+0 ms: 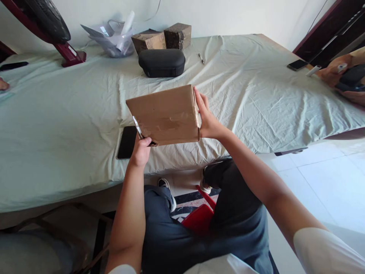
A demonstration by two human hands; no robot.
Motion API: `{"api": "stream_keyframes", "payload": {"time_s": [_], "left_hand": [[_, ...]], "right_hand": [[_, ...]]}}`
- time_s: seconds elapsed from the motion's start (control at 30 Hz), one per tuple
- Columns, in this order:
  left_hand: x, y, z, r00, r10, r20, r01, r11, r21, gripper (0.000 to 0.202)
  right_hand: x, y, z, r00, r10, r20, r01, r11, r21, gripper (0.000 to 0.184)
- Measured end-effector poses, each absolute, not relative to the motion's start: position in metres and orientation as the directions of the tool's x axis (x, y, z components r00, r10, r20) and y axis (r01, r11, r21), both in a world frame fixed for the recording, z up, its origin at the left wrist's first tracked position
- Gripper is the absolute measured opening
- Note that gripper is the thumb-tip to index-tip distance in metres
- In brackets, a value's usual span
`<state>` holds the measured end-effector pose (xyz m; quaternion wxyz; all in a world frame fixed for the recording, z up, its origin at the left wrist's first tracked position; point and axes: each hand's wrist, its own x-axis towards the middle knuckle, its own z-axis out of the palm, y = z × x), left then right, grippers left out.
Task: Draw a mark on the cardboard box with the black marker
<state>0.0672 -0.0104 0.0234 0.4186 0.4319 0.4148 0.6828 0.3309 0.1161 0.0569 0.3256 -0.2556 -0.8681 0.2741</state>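
Note:
A brown cardboard box (168, 114), with shiny tape over parts of it, is held tilted above the cloth-covered table between my two hands. My left hand (141, 150) grips its lower left corner, thumb on the near face. By that thumb a thin, silvery, blade-like strip (137, 125) runs along the box's left edge; I cannot tell whether it is a tool or part of the box. My right hand (208, 118) is closed around the right end, fingers pressed on the side. A flat black phone or tablet (125, 144) lies just left of the box, partly covered by my left hand.
Farther back are a black zip case (161, 62), two small cardboard boxes (178, 35), a clear plastic basket (114, 43), a pen (201, 58) and a dark red fan stand (68, 55). At right, another person's hands (336, 70) hold something dark near a phone (297, 65).

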Motion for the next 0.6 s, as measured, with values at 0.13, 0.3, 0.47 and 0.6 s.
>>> {"api": "stream_keyframes", "payload": {"time_s": [0.13,0.3,0.47,0.6], "left_hand": [[0.065,-0.008,0.02,-0.262,0.942,0.209,-0.243,-0.274,0.93,0.078],[0.063,-0.006,0.016,-0.299,0.934,0.194,-0.24,-0.271,0.932,0.073],[0.066,-0.006,0.024,-0.311,0.918,0.247,-0.24,-0.327,0.914,0.089],[0.062,-0.002,0.019,-0.285,0.914,0.289,-0.189,-0.35,0.918,0.115]], "right_hand": [[0.329,0.117,0.057,-0.644,0.631,0.431,0.277,0.719,-0.638,0.173],[0.328,0.12,0.052,-0.635,0.612,0.472,0.266,0.747,-0.61,0.172],[0.325,0.121,0.047,-0.641,0.597,0.482,0.245,0.755,-0.608,0.172],[0.319,0.12,0.05,-0.643,0.635,0.428,0.216,0.687,-0.694,0.167]]}}
